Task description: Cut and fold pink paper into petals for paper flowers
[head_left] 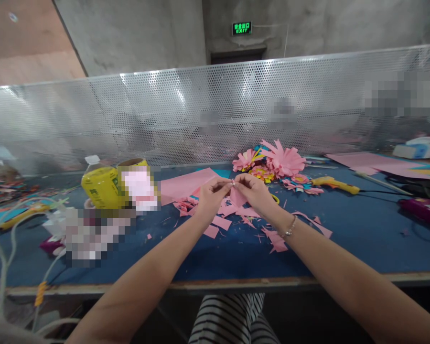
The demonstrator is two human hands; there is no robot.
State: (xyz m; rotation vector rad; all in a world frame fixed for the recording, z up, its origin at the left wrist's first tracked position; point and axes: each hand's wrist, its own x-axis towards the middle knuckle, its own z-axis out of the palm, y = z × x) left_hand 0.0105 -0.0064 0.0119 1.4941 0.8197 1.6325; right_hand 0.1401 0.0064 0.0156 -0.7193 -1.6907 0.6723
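Crossing the table's front edge: two bare forearms, one bracelet on the right wrist. Striped trousers below the edge. Bare blue top between the forearms, just inside the edge; wider open patch right of the right forearm. Two loose pink rectangles near the left forearm, then scraps, too many to count. 1 pink piece in the air over the scrap pile, centre: left hand and right hand both pinch its top, fingertips pressed together, nearly touching each other. Left: 1 white-capped bottle right beside 1 yellow container. Glue guns: 2, one far left, one right, tight room between it and the paper flowers. Flowers overlap, no exact count. Behind: 1 perforated screen, closing the far side. Exit sign: 1, on the wall.
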